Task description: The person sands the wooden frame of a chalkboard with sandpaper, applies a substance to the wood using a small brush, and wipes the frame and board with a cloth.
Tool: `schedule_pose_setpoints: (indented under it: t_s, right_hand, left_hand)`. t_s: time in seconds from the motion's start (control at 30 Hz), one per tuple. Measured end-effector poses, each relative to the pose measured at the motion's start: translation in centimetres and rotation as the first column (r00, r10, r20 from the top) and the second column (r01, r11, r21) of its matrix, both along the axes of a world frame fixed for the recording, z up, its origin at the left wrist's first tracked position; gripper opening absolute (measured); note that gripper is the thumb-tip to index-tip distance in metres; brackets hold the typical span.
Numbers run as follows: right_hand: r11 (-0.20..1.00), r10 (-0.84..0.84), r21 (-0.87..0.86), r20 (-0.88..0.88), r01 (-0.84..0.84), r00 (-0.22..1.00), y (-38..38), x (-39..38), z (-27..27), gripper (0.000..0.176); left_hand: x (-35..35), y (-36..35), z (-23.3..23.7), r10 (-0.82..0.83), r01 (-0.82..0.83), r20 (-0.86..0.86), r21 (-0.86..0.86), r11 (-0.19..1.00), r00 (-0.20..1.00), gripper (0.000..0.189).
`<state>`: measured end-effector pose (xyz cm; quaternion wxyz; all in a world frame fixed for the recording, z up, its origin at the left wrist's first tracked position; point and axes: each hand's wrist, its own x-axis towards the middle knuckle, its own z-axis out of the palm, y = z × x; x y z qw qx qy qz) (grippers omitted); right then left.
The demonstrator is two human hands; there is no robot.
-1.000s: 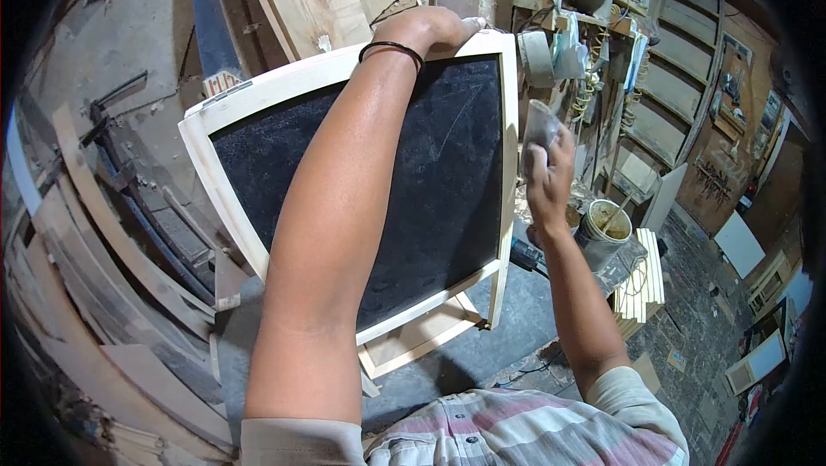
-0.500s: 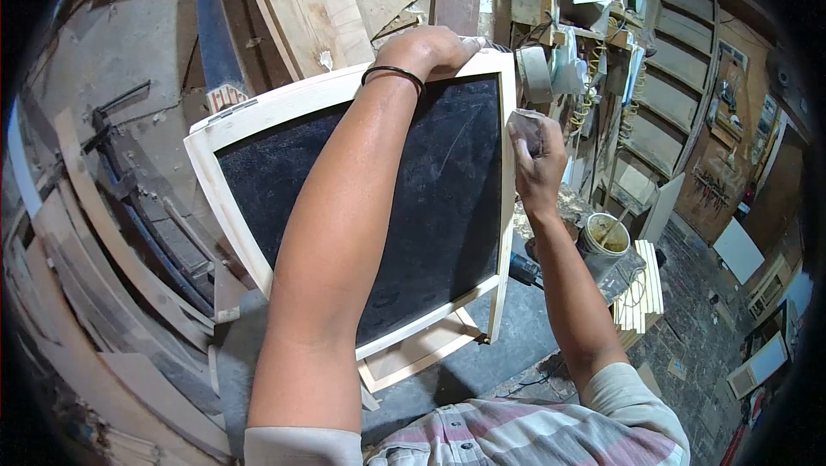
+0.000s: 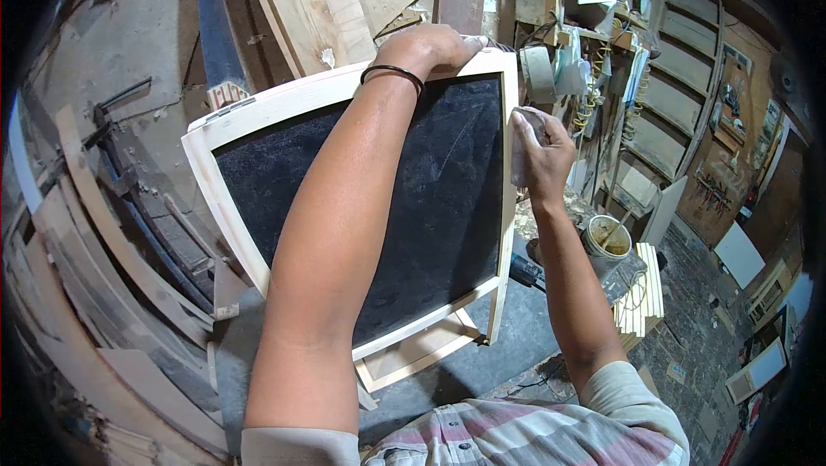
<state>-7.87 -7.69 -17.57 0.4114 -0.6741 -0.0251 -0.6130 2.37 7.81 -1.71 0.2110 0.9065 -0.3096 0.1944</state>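
A framed chalkboard (image 3: 452,199) with a pale wooden border stands tilted in front of me. Over its top edge, near the right corner, my left hand (image 3: 433,46) is wrapped round the frame, with some fingertips hidden behind it. My right hand (image 3: 552,152) pinches a greyish folded piece of sandpaper (image 3: 519,160) and presses it against the outer right side of the frame. A metal hinge (image 3: 232,110) shows at the top left of the frame. Beneath the board, a second wooden frame (image 3: 413,373) shows in part.
The board stands on a grey work surface (image 3: 516,320). To the right are a bucket (image 3: 607,238) with a stick in it, a dark power tool (image 3: 527,272) and stacked pale wood strips (image 3: 641,294). Planks (image 3: 301,10) lean behind, and a clamp (image 3: 120,165) stands left.
My right hand and the sandpaper have shifted slightly along the frame's right side, and the wrist has turned. My left hand keeps its hold on the top edge.
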Motion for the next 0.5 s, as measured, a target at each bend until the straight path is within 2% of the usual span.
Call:
schedule_pose_setpoints:
  t_s: [0.1,0.17,0.2,0.4,0.5]
  right_hand:
    - [1.000,0.011,0.001,-0.010,-0.011,1.000,0.1,-0.2,0.8,0.015]
    - [0.978,-0.064,-0.194,0.090,0.081,0.994,0.8,-0.9,1.9,0.016]
    - [0.968,-0.082,-0.226,0.131,0.110,0.988,0.9,-0.6,2.1,0.016]
    - [0.947,-0.140,-0.282,0.063,0.152,0.988,1.3,-0.3,3.0,0.016]
    - [0.931,-0.181,-0.305,0.092,0.201,0.979,1.4,-0.1,2.8,0.016]
  left_hand:
    - [-0.9,0.3,0.2,-0.004,0.005,-0.045,0.007,1.000,0.999,0.080]
    - [-1.3,0.5,0.4,0.001,-0.001,-0.083,0.010,1.000,0.997,0.080]
    - [-1.1,0.4,0.4,-0.011,0.012,-0.052,0.014,1.000,0.999,0.080]
    - [-1.0,0.4,0.3,-0.029,0.029,-0.009,0.015,0.999,1.000,0.080]
    - [-0.7,0.3,0.2,-0.031,0.031,0.013,0.019,0.999,0.999,0.079]
